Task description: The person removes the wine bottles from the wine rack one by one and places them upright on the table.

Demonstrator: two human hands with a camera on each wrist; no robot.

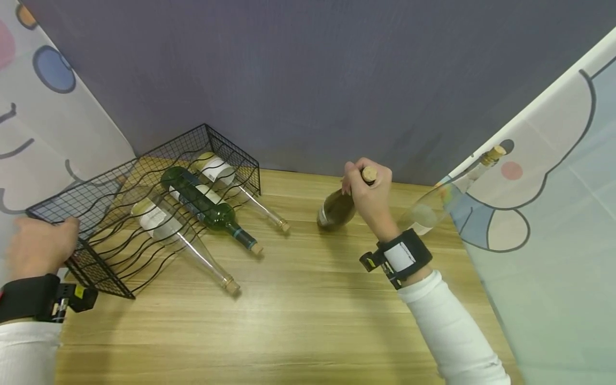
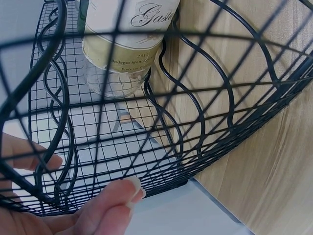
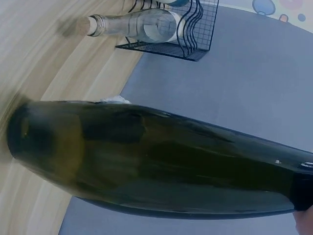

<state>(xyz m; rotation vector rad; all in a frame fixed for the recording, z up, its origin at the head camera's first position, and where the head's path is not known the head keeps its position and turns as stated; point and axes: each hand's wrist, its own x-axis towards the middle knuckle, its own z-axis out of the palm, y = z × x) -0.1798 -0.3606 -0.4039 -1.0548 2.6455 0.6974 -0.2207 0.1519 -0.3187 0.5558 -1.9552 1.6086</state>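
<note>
My right hand grips the neck of a dark brown-green wine bottle, its cork showing above the fist. The bottle is tilted, its base low over the tabletop; in the right wrist view its body fills the middle. At the far left, my left hand grips the end of a black wire wine rack, with fingers and thumb on either side of the mesh. Lying in the rack are a clear bottle, a green bottle and another clear bottle, corked necks pointing toward the near right.
To the right, behind my right wrist, another clear corked bottle stands on the wooden table. A grey panel rises behind the table. Patterned cloth walls flank both sides.
</note>
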